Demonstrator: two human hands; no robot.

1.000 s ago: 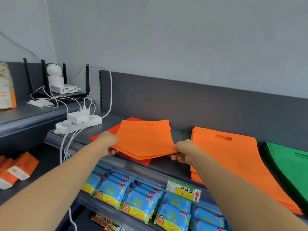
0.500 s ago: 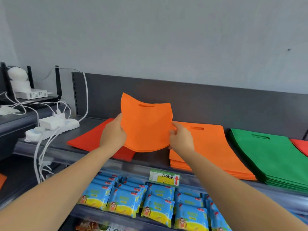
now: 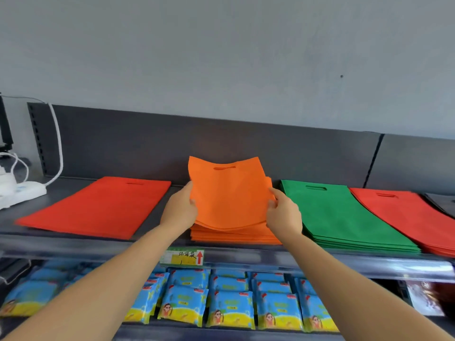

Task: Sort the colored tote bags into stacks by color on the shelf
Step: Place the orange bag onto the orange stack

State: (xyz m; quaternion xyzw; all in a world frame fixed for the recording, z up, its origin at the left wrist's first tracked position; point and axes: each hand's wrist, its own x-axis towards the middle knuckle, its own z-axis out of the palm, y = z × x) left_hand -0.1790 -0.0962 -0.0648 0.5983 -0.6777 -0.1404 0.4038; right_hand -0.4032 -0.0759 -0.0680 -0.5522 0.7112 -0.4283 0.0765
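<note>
We see the left hand point(image 3: 181, 210) and the right hand point(image 3: 283, 215) each pinching a side edge of a thin bundle of flat orange fabric tote bags point(image 3: 229, 195) (its far end, with the handle slot, curls upward). The bundle sits directly over the stack of orange tote bags point(image 3: 234, 236) on the grey metal shelf point(image 3: 73, 244). A flat red tote bag point(image 3: 98, 205) lies to the left. A green tote stack point(image 3: 344, 217) and a red tote stack point(image 3: 406, 217) lie to the right.

Arms reach forward, left hand point(image 3: 181, 209) and right hand point(image 3: 283, 213) both gripping.
</note>
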